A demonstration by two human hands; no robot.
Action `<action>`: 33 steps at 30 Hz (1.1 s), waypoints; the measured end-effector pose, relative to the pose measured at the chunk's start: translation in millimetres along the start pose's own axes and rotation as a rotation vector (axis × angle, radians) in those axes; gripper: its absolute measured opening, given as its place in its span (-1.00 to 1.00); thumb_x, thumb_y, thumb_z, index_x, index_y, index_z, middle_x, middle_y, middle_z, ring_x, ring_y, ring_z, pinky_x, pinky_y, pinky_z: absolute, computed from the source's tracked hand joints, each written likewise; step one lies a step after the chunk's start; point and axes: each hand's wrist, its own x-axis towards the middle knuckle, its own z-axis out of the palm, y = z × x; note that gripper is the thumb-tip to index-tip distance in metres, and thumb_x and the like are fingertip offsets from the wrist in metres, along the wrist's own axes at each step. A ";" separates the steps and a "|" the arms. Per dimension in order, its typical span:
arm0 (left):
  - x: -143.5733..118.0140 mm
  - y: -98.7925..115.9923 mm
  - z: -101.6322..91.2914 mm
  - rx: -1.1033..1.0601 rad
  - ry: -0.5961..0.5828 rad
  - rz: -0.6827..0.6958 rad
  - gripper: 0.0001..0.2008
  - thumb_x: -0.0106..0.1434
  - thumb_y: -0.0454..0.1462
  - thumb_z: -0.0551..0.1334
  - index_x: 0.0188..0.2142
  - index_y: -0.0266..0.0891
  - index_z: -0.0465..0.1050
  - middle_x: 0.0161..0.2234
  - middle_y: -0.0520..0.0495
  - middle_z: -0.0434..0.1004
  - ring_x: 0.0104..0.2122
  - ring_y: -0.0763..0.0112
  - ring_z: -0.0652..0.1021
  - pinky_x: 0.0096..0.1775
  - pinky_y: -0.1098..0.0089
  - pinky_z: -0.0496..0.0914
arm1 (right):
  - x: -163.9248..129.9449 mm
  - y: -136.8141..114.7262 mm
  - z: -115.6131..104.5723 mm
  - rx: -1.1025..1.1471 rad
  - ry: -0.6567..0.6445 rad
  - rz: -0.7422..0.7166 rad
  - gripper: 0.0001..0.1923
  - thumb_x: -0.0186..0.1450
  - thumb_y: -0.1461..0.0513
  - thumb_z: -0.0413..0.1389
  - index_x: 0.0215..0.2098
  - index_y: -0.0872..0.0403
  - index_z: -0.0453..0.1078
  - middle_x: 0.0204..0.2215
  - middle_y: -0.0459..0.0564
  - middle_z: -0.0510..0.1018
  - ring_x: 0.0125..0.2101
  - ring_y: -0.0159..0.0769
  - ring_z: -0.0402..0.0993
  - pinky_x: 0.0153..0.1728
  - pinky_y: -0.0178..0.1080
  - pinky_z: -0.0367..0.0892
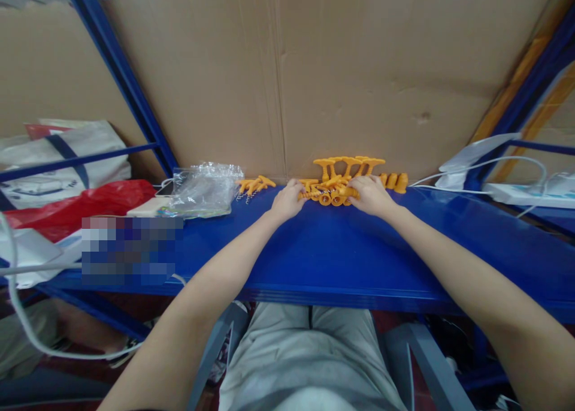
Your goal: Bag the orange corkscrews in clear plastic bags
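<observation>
Orange corkscrew parts (331,196) lie gathered against the cardboard at the back of the blue shelf. My left hand (287,200) is closed at the left end of this cluster, its fingertips on an orange piece. At the other end my right hand (372,196) curls its fingers around orange pieces; exactly which ones is hidden. Several T-handled corkscrews (348,164) stand upright behind the cluster. To the left, a small pile of corkscrews (255,186) shows orange handles and metal spirals. Orange sleeves (395,182) stand right of my right hand.
A clear plastic bag (204,189) lies on the blue shelf (323,255), left of the small pile. Farther left are a red plastic bag (103,204) and a cloth bag (67,159). White cables (476,165) and a power strip (530,194) lie at the right. Cardboard (278,81) walls off the back.
</observation>
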 end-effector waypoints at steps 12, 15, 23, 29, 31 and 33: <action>0.1 -0.3 0.3 0.033 -0.021 0.001 -0.92 0.24 -0.36 0.24 -0.25 -0.21 0.44 -0.08 -0.11 0.42 -0.04 0.22 0.53 0.00 0.26 0.42 | -0.1 -9.2 -3.1 0.010 0.010 -0.052 -0.74 0.27 0.20 0.04 -0.13 0.08 0.46 -0.14 0.17 0.60 -0.10 0.01 0.48 0.00 0.04 0.21; -0.1 -1.6 -0.2 0.043 -0.031 -0.017 -0.93 0.24 -0.35 0.24 -0.25 -0.20 0.44 -0.09 -0.11 0.42 -0.04 0.22 0.54 0.00 0.26 0.42 | -0.1 -7.3 -3.7 0.018 0.015 -0.032 -0.73 0.25 0.21 0.06 -0.12 0.08 0.47 -0.13 0.17 0.60 -0.10 0.01 0.48 -0.01 0.04 0.22; 0.5 -3.1 -0.8 0.042 -0.037 -0.015 -0.92 0.24 -0.34 0.24 -0.25 -0.20 0.45 -0.06 -0.12 0.44 -0.03 0.21 0.53 0.03 0.25 0.41 | 0.9 -10.2 -4.4 0.070 0.014 -0.039 -0.73 0.27 0.21 0.06 -0.10 0.08 0.48 -0.11 0.18 0.60 -0.08 0.02 0.49 -0.01 0.04 0.23; -0.7 4.3 -0.5 0.017 -0.003 0.148 -0.87 0.24 -0.31 0.21 -0.20 -0.19 0.47 -0.06 -0.09 0.46 -0.04 0.24 0.53 0.02 0.26 0.42 | 1.0 -21.1 -6.6 0.145 0.038 -0.108 -0.69 0.29 0.23 0.04 -0.04 0.09 0.47 -0.08 0.19 0.60 -0.06 0.01 0.49 -0.02 0.04 0.25; -1.3 6.4 -1.4 0.025 -0.001 0.167 -0.86 0.25 -0.32 0.20 -0.18 -0.19 0.47 -0.07 -0.09 0.48 -0.05 0.24 0.53 0.00 0.26 0.43 | 1.2 -24.0 -7.4 0.167 0.043 -0.136 -0.68 0.30 0.24 0.02 -0.02 0.09 0.47 -0.07 0.19 0.59 -0.05 0.02 0.49 -0.03 0.05 0.26; -1.4 7.1 -2.4 0.026 0.006 0.176 -0.85 0.26 -0.33 0.19 -0.18 -0.20 0.47 -0.08 -0.10 0.50 -0.07 0.24 0.54 -0.01 0.27 0.43 | 1.3 -25.7 -8.4 0.186 0.042 -0.148 -0.66 0.30 0.26 0.02 0.01 0.10 0.46 -0.04 0.19 0.58 -0.04 0.02 0.48 -0.03 0.04 0.29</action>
